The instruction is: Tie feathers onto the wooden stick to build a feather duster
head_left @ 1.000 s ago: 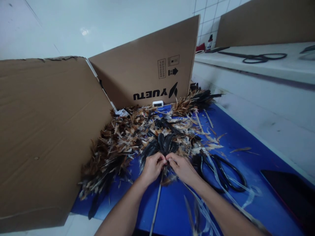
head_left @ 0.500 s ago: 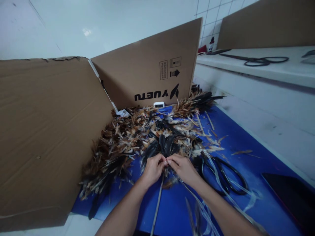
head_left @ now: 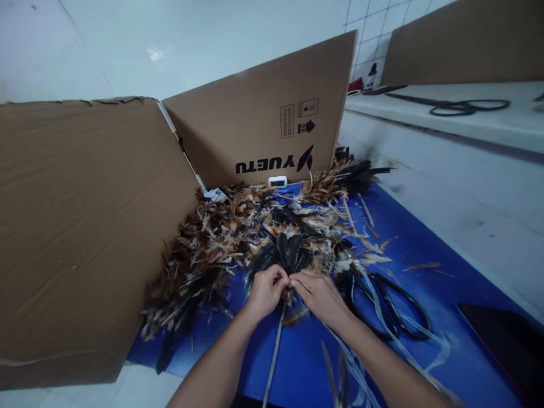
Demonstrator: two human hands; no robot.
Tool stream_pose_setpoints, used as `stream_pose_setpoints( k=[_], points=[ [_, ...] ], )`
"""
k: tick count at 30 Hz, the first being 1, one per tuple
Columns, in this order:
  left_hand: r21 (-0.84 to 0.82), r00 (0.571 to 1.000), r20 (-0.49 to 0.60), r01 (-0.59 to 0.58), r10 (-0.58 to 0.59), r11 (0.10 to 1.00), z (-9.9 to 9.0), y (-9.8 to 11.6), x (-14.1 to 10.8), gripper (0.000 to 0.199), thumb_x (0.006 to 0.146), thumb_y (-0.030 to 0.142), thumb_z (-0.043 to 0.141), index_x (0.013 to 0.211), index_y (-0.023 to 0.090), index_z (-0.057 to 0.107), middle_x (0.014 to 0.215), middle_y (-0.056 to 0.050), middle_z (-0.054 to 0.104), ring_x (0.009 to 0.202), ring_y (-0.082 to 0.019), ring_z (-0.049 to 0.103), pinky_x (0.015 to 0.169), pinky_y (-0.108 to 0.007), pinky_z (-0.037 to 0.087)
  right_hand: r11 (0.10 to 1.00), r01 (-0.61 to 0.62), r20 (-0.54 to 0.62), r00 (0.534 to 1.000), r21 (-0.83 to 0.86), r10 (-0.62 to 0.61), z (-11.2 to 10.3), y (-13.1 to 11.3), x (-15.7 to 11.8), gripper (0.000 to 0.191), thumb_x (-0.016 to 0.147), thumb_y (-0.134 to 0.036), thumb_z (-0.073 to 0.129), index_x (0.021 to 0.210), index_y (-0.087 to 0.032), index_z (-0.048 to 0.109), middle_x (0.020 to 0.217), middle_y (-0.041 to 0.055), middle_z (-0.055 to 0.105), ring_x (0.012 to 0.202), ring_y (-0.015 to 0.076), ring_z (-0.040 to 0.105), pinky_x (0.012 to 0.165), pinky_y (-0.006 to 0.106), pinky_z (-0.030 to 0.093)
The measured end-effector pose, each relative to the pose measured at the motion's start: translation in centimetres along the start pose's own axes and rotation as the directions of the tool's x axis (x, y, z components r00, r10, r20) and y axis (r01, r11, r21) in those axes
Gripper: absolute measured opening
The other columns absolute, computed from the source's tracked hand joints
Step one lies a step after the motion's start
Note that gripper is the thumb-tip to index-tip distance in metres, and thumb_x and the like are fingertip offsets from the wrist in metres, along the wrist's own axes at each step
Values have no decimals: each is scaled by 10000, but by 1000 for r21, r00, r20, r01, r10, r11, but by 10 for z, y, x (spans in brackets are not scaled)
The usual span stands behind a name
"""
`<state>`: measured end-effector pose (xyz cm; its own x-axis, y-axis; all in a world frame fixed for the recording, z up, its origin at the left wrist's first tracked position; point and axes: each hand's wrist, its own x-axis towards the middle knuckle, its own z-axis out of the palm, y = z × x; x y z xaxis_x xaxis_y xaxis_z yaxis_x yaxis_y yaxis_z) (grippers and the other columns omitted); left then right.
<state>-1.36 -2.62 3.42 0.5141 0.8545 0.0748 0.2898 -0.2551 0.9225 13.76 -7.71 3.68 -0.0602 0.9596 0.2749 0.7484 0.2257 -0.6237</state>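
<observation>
My left hand (head_left: 267, 290) pinches the base of a bunch of black feathers (head_left: 289, 252) that fans out away from me. My right hand (head_left: 317, 290) meets it there, its thumb and forefinger closed at the same spot. A thin pale stick (head_left: 274, 357) runs from under the hands toward me. Beyond them lies a broad heap of brown, white and black feathers (head_left: 225, 226). Clear plastic strips (head_left: 355, 368) pass beneath my right forearm. What exactly sits between the fingertips is too small to make out.
Black-handled scissors (head_left: 410, 306) lie right of my hands on the blue surface (head_left: 433, 243), with a dark flat device (head_left: 497, 334) further right. Cardboard panels (head_left: 85, 226) stand at the left and back, near a small white device (head_left: 277, 181). More scissors (head_left: 467, 106) rest on a white ledge.
The whole view has shifted slightly, so things appear a little further right. My hands stay together at the feather base, with the right hand's fingers slightly straighter.
</observation>
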Motion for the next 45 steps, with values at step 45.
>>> stream_pose_setpoints(
  k=[45],
  points=[
    [592,921,-34,-294,388,751,11,3,-5,218,833,162,436,910,192,637,780,-54,635,729,-125,581,684,-236,471,972,-195,-40,979,131,201,5,3,5,254,790,-273,412,727,-199,646,650,25,649,613,163,578,575,250,380]
  ],
)
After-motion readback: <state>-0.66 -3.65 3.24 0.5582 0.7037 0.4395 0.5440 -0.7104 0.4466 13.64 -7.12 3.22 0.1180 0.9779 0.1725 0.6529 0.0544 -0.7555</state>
